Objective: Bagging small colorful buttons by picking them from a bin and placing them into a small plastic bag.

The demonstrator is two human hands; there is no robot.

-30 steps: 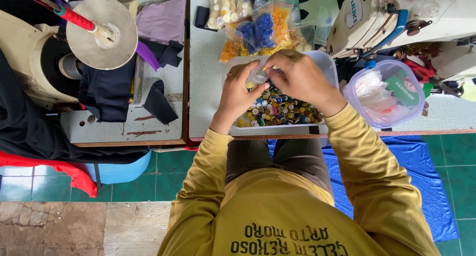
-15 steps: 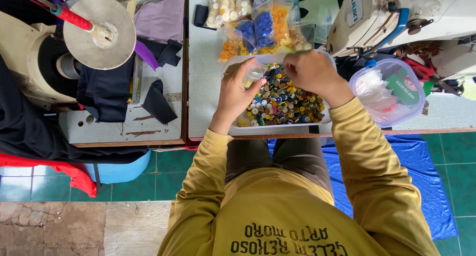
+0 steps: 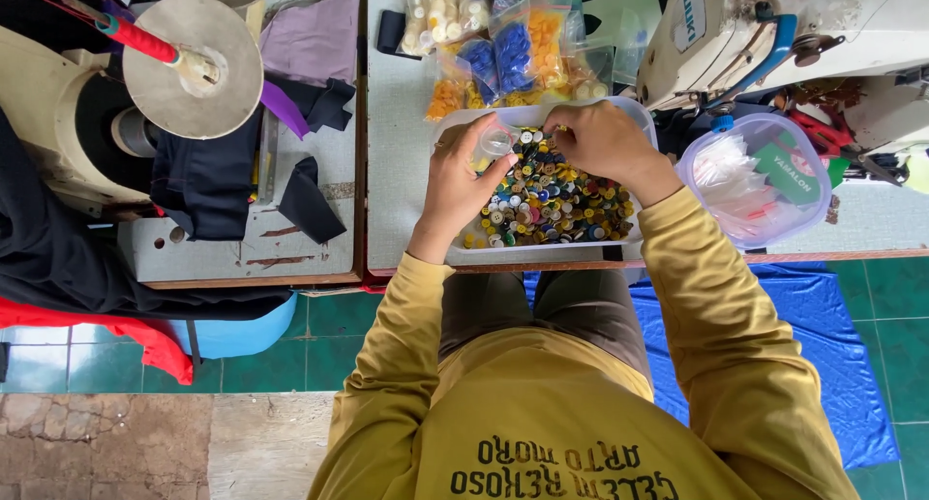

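Observation:
A clear shallow tray [image 3: 641, 122] full of mixed coloured buttons [image 3: 552, 205] sits on the table in front of me. My left hand [image 3: 463, 181] holds a small clear plastic cup [image 3: 495, 144] over the tray's left side. My right hand [image 3: 602, 140] hovers over the far middle of the tray, fingers pinched together near the cup; whether a button sits between them is hidden. Both arms wear yellow sleeves.
Clear bags of sorted buttons [image 3: 498, 40] lie beyond the tray. A lidded plastic tub [image 3: 760, 176] stands at the right, below a white sewing machine [image 3: 774, 26]. At the left is another table with dark cloth [image 3: 208, 176] and a metal disc [image 3: 194, 64].
Both hands have shifted slightly away from me over the tray. My left hand now shows the small clear cup more plainly, and my right hand has drawn in beside it.

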